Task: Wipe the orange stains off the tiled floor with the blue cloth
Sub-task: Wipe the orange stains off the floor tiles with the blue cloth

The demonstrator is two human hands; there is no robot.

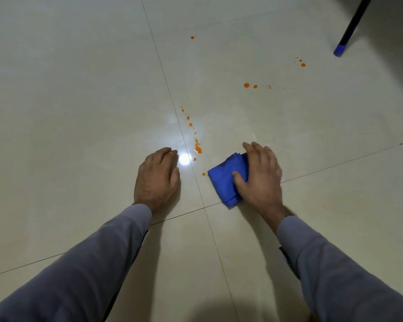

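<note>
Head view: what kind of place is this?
Probably an indoor room in a home or office. Glossy cream tiled floor with thin grout lines, a lamp glare reflecting off it, and a black furniture leg with a blue foot cap.

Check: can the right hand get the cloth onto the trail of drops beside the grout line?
Probably yes. The right hand already presses the cloth on the floor, the nearest drop lies just off its edge, and bare tile lies between it and the trail.
</note>
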